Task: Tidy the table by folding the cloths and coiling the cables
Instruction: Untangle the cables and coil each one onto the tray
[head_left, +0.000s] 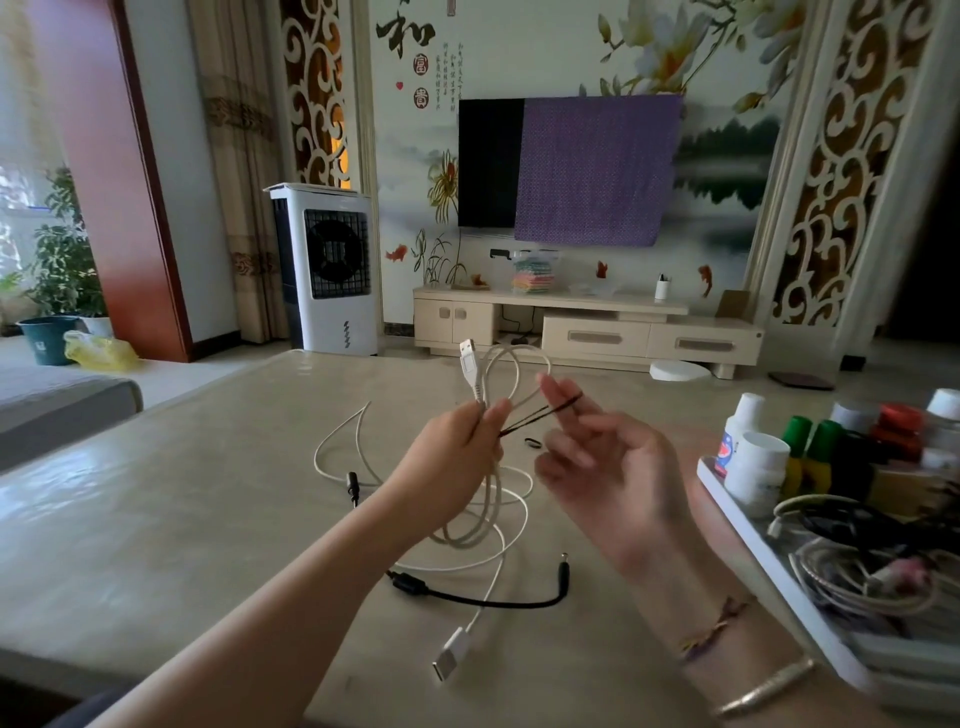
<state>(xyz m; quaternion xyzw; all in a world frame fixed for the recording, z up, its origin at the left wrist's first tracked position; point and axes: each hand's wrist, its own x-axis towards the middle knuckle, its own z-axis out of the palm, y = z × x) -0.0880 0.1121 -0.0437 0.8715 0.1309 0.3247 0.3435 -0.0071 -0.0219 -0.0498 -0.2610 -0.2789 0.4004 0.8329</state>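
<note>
My left hand (457, 457) grips a looped white USB cable (506, 364) above the table, its plug pointing up and its loops hanging below the fist. A black elastic band (540, 415) is stretched from that bundle to the fingers of my right hand (608, 462), which hooks the band's far end with its fingers spread. On the table under the hands lie a thin white cable (337, 441) with a USB plug near the front and a short black cable (498, 603). A second small black band (532, 443) lies on the table.
A white tray (753, 535) at the right holds bottles, jars and several tangled cables. The beige table (182, 509) spreads to the left. Beyond it stand a TV cabinet, a TV half covered by a purple cloth (592, 166) and a white air cooler.
</note>
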